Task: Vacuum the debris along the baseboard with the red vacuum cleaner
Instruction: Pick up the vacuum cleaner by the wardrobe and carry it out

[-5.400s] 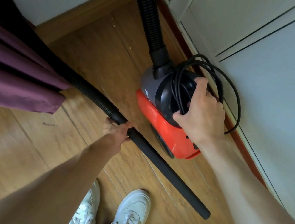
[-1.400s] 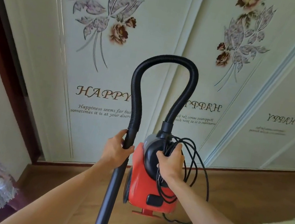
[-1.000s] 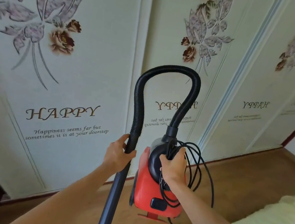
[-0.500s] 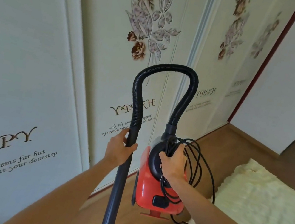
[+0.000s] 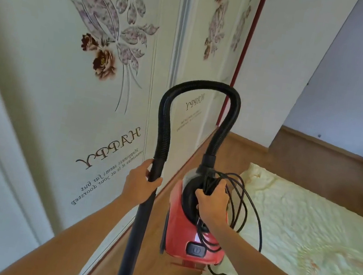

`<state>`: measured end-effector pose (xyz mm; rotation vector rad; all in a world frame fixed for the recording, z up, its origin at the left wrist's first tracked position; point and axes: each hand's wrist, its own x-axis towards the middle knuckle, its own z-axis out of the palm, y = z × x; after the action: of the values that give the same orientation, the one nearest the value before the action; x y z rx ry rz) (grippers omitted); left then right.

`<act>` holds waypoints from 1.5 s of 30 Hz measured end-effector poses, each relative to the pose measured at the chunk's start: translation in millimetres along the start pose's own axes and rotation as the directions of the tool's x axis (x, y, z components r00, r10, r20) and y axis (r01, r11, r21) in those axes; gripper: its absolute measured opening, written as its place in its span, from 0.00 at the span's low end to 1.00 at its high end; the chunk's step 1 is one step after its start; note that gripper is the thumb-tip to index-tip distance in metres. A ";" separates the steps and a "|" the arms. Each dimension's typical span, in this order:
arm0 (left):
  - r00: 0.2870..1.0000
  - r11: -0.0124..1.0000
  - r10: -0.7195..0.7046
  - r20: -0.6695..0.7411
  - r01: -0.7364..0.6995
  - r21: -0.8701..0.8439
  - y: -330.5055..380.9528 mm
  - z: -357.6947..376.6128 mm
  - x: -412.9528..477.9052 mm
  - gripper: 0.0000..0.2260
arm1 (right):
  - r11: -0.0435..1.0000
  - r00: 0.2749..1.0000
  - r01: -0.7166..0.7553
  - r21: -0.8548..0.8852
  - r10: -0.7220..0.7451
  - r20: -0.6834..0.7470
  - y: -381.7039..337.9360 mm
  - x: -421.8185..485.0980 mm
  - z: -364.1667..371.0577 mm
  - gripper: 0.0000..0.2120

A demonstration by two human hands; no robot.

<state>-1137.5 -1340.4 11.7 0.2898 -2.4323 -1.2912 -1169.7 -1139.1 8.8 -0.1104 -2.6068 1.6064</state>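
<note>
Right hand (image 5: pixel 212 207) grips vacuum (image 5: pixel 184 237) handle and cord (image 5: pixel 245 211); left hand (image 5: pixel 140 184), just left of vacuum, grips wand (image 5: pixel 138 226).

A narrow strip of wooden floor (image 5: pixel 152 268) is running from 6 toward 12 o'clock between the sliding doors (image 5: pixel 58 115), which are walling off 7 to 11 o'clock, and the cream rug (image 5: pixel 302 243), which is covering 2 to 5 o'clock. The red vacuum cleaner (image 5: pixel 183 230) in the right hand (image 5: pixel 212 203) and the black wand (image 5: pixel 138 226) in the left hand (image 5: pixel 140 183) are filling the strip's near end. The cord (image 5: pixel 247 212) is looping out at 3 o'clock of the vacuum, and the hose (image 5: pixel 204 85) is arching overhead. Bare floor is lying open at 1 o'clock, up to a white wall (image 5: pixel 272 68).
</note>
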 end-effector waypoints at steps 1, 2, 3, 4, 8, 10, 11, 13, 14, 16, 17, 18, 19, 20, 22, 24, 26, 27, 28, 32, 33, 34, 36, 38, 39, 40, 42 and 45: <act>1.000 1.000 0.013 0.019 -0.013 -0.006 -1.2 0.0 7.6 0.26 | 1.000 1.000 -0.015 0.003 0.015 -0.013 -0.7 1.9 1.0 0.19; 0.999 1.000 0.027 0.041 -0.026 -0.013 -1.9 0.6 13.9 0.26 | 1.000 0.999 -0.026 0.006 0.027 -0.027 -1.1 3.8 1.2 0.20; 0.997 0.999 0.039 0.066 -0.038 -0.020 -1.9 1.6 18.9 0.26 | 0.999 0.998 -0.037 0.009 0.037 -0.041 -1.3 5.5 1.2 0.21; 0.995 0.998 0.050 0.086 -0.048 -0.032 -1.5 3.0 23.3 0.26 | 0.999 0.998 -0.041 0.011 0.042 -0.054 -1.1 7.5 1.6 0.21; 0.990 0.995 0.070 0.120 -0.061 -0.081 -0.9 12.7 40.6 0.25 | 0.997 0.993 -0.070 0.018 0.071 -0.098 2.9 16.9 2.1 0.21; 0.987 0.994 0.083 0.134 -0.071 -0.087 -1.2 19.8 50.0 0.25 | 0.997 0.990 -0.078 0.010 0.079 -0.119 4.9 23.9 0.8 0.20; 0.986 0.993 0.086 0.144 -0.073 -0.091 -0.5 23.3 55.0 0.26 | 0.997 0.988 -0.082 0.007 0.082 -0.130 4.9 27.6 -0.5 0.19; 0.983 0.992 0.093 0.161 -0.078 -0.095 0.0 31.5 66.3 0.26 | 0.996 0.984 -0.094 0.007 0.094 -0.152 6.9 37.7 -2.7 0.19; 0.980 0.992 0.102 0.169 -0.086 -0.097 0.5 36.3 72.5 0.26 | 0.995 0.982 -0.101 0.010 0.101 -0.161 8.2 43.7 -3.7 0.19; 0.975 0.989 0.127 0.183 -0.110 -0.099 2.3 47.4 86.6 0.26 | 0.994 0.977 -0.112 0.019 0.114 -0.180 11.8 57.8 -5.0 0.19; 0.972 0.988 0.135 0.192 -0.118 -0.098 3.4 53.8 94.6 0.26 | 0.993 0.974 -0.119 0.025 0.121 -0.190 13.5 65.9 -5.5 0.19; 0.969 0.988 0.141 0.201 -0.124 -0.096 4.9 61.0 103.2 0.27 | 0.992 0.972 -0.125 0.028 0.128 -0.197 15.1 74.5 -6.5 0.19; 0.966 0.987 0.147 0.211 -0.130 -0.093 7.2 68.4 112.0 0.27 | 0.991 0.970 -0.132 0.030 0.135 -0.204 16.9 83.9 -7.5 0.18; 0.963 0.986 0.154 0.223 -0.136 -0.093 9.4 76.6 121.3 0.27 | 0.990 0.967 -0.137 0.034 0.141 -0.212 19.0 94.3 -8.6 0.18; 0.953 0.983 0.172 0.250 -0.149 -0.108 14.5 95.6 141.5 0.26 | 0.989 0.963 -0.141 0.042 0.147 -0.228 22.6 118.3 -11.9 0.16; 0.943 0.978 0.194 0.272 -0.166 -0.124 18.6 116.7 165.3 0.24 | 0.988 0.958 -0.147 0.049 0.155 -0.243 26.2 145.3 -16.0 0.15; 0.937 0.976 0.204 0.283 -0.173 -0.132 22.8 138.3 190.4 0.22 | 0.988 0.956 -0.147 0.049 0.155 -0.248 29.7 172.9 -21.0 0.14; 0.936 0.976 0.207 0.284 -0.176 -0.130 26.2 148.5 202.2 0.22 | 0.989 0.956 -0.145 0.041 0.150 -0.252 31.4 186.4 -24.1 0.14; 0.935 0.976 0.209 0.285 -0.179 -0.127 30.1 158.6 213.9 0.22 | 0.989 0.955 -0.145 0.032 0.149 -0.257 33.2 199.8 -27.5 0.14; 0.932 0.975 0.207 0.297 -0.172 -0.143 46.4 197.0 254.6 0.23 | 0.987 0.951 -0.154 0.037 0.158 -0.265 38.5 250.7 -43.1 0.14; 0.931 0.973 0.215 0.296 -0.179 -0.143 49.6 205.4 265.4 0.22 | 0.987 0.950 -0.156 0.042 0.162 -0.268 39.1 264.1 -46.3 0.15; 0.930 0.973 0.219 0.295 -0.184 -0.143 51.6 214.1 277.0 0.21 | 0.986 0.948 -0.160 0.039 0.165 -0.272 40.2 276.9 -49.0 0.15; 0.927 0.973 0.222 0.302 -0.188 -0.138 55.9 229.2 298.3 0.21 | 0.985 0.946 -0.168 0.032 0.170 -0.276 41.7 300.0 -53.8 0.17; 0.924 0.973 0.221 0.314 -0.186 -0.138 60.1 244.5 317.8 0.21 | 0.984 0.944 -0.172 0.038 0.175 -0.281 44.1 322.8 -59.3 0.17; 0.922 0.972 0.223 0.317 -0.187 -0.141 61.8 252.4 327.8 0.20 | 0.983 0.940 -0.175 0.050 0.182 -0.287 45.1 334.2 -61.9 0.16; 0.920 0.971 0.225 0.320 -0.187 -0.147 62.7 260.3 338.0 0.20 | 0.982 0.936 -0.180 0.058 0.189 -0.296 45.8 345.6 -63.8 0.16; 0.914 0.969 0.235 0.330 -0.193 -0.157 63.6 277.8 359.9 0.19 | 0.981 0.931 -0.185 0.052 0.193 -0.311 49.1 370.0 -65.7 0.15; 0.892 0.958 0.265 0.366 -0.203 -0.201 64.7 309.0 396.6 0.18 | 0.977 0.918 -0.200 0.069 0.211 -0.337 56.9 410.0 -66.4 0.15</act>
<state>-1626.9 -1209.4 -3.2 -0.3306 -2.5542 -1.5343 -1569.4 -1012.8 -0.7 -0.6238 -2.3603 1.5240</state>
